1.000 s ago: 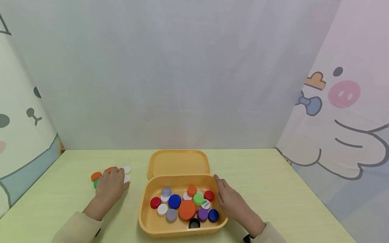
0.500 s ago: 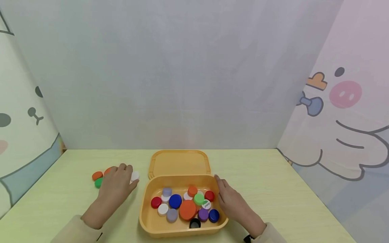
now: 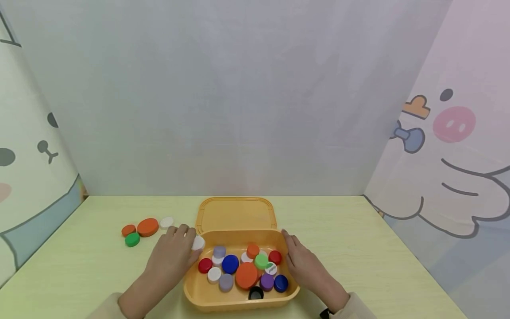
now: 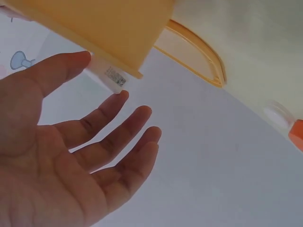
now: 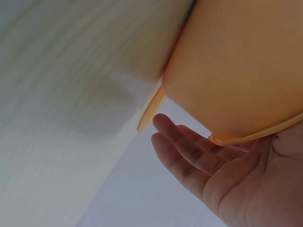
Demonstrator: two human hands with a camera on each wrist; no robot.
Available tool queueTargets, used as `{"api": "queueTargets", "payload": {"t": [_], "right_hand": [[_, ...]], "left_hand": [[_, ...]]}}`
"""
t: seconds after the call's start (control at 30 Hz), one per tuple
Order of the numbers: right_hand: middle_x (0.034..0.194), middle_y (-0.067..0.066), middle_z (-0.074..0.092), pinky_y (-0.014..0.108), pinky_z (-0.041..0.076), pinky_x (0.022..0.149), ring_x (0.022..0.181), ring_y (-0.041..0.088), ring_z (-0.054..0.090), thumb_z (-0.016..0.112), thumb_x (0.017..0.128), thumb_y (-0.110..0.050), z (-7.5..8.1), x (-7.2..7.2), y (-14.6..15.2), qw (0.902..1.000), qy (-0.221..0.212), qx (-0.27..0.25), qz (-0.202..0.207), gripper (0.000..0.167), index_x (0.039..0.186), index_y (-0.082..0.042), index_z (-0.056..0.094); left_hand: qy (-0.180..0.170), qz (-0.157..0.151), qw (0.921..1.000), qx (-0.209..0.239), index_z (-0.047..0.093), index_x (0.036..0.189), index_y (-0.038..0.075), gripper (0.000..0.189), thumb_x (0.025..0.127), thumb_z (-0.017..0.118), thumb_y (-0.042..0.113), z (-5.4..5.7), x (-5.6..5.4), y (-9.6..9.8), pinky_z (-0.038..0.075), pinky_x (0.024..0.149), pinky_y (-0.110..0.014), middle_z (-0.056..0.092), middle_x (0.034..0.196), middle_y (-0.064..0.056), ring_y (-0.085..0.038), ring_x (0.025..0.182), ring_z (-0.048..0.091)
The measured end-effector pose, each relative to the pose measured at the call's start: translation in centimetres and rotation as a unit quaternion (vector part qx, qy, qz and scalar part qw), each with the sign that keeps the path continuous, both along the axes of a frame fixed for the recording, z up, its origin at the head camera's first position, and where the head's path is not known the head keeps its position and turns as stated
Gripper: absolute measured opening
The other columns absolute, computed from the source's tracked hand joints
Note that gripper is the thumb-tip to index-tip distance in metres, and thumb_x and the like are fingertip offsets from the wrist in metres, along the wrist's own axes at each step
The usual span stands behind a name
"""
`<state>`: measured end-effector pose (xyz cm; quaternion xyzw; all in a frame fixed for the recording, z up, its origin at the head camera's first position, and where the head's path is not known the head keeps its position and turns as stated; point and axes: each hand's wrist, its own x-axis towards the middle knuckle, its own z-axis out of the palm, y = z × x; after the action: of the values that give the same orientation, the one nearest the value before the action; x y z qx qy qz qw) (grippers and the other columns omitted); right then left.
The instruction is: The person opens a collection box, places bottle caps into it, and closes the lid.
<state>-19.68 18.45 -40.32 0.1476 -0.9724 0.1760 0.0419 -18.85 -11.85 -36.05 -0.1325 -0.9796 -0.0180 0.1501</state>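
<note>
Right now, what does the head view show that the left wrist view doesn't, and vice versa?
Only the head view: caps inside the yellow box, the green cap on the table.
Only the left wrist view: the palm of the left hand, a printed code on the held white cap.
Both: that hand pinching the cap, the box, the lid.

Storage box of smooth plastic, low sheen, lid of matching plastic, ridged rim, bottle caps of smooth plastic, surface in matt wood-grain finish, backdrop of lightly creased, matt cloth
</note>
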Motion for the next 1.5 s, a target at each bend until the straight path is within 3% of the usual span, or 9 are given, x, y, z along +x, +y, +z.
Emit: {"api": "queueTargets", "payload": {"t": [0.33, 0.43, 0.63, 0.77, 1.07, 1.5], "right_hand": [[0.126, 0.015, 0.049, 0.043, 0.049, 0.087, 0.108, 0.028, 0.057, 0.046, 0.092, -0.009, -0.1, 0.0, 0.1, 1.0000, 0.004, 0.000, 0.003, 0.052, 0.140, 0.000, 0.029], [0.126, 0.015, 0.049, 0.043, 0.048, 0.087, 0.108, 0.028, 0.057, 0.046, 0.092, -0.008, -0.1, 0.0, 0.1, 1.0000, 0.007, -0.001, 0.004, 0.052, 0.140, 0.000, 0.029], [0.125, 0.015, 0.049, 0.043, 0.048, 0.087, 0.107, 0.029, 0.057, 0.046, 0.091, -0.008, -0.1, 0.0, 0.1, 0.9999, 0.012, -0.004, 0.005, 0.052, 0.139, 0.001, 0.030], [0.125, 0.016, 0.049, 0.043, 0.049, 0.086, 0.106, 0.029, 0.058, 0.046, 0.091, -0.008, -0.2, 0.0, 0.1, 0.9999, 0.011, -0.005, 0.003, 0.052, 0.140, 0.001, 0.029], [0.125, 0.015, 0.049, 0.043, 0.049, 0.086, 0.106, 0.028, 0.057, 0.046, 0.092, -0.008, -0.2, 0.0, 0.1, 0.9999, 0.010, -0.005, 0.000, 0.052, 0.140, 0.000, 0.029], [0.125, 0.015, 0.050, 0.043, 0.049, 0.085, 0.105, 0.028, 0.058, 0.046, 0.091, -0.008, -0.1, 0.1, 0.1, 0.9999, 0.012, -0.004, 0.001, 0.052, 0.140, 0.001, 0.030]], "left_hand": [[-0.024, -0.035, 0.9991, -0.009, 0.060, 0.093, 0.006, 0.041, 0.071, 0.075, 0.037, -1.0, 1.3, 1.7, 0.048, 0.069, -0.036, 0.056, 0.090, -0.008, -0.024, 0.082, 0.051], [-0.031, -0.042, 0.9985, -0.014, 0.060, 0.093, 0.006, 0.042, 0.071, 0.075, 0.039, -1.2, 1.7, 2.0, 0.048, 0.072, -0.037, 0.056, 0.091, -0.008, -0.025, 0.086, 0.051], [-0.012, -0.066, 0.9977, -0.012, 0.060, 0.094, 0.006, 0.041, 0.070, 0.076, 0.036, -1.6, 2.4, 2.3, 0.047, 0.073, -0.039, 0.055, 0.089, -0.007, -0.026, 0.087, 0.051], [-0.031, -0.071, 0.9967, -0.024, 0.062, 0.099, 0.006, 0.046, 0.071, 0.074, 0.040, -1.7, 2.7, 2.5, 0.046, 0.074, -0.039, 0.055, 0.091, -0.007, -0.024, 0.087, 0.049], [-0.051, -0.074, 0.9939, -0.064, 0.062, 0.090, 0.011, 0.041, 0.067, 0.077, 0.041, -2.1, 2.7, 2.8, 0.042, 0.072, -0.036, 0.054, 0.081, -0.002, -0.019, 0.078, 0.044], [-0.057, -0.077, 0.9902, -0.101, 0.064, 0.086, 0.011, 0.040, 0.060, 0.082, 0.036, -2.4, 2.2, 3.0, 0.041, 0.077, -0.042, 0.058, 0.082, -0.003, -0.023, 0.080, 0.050]]}}
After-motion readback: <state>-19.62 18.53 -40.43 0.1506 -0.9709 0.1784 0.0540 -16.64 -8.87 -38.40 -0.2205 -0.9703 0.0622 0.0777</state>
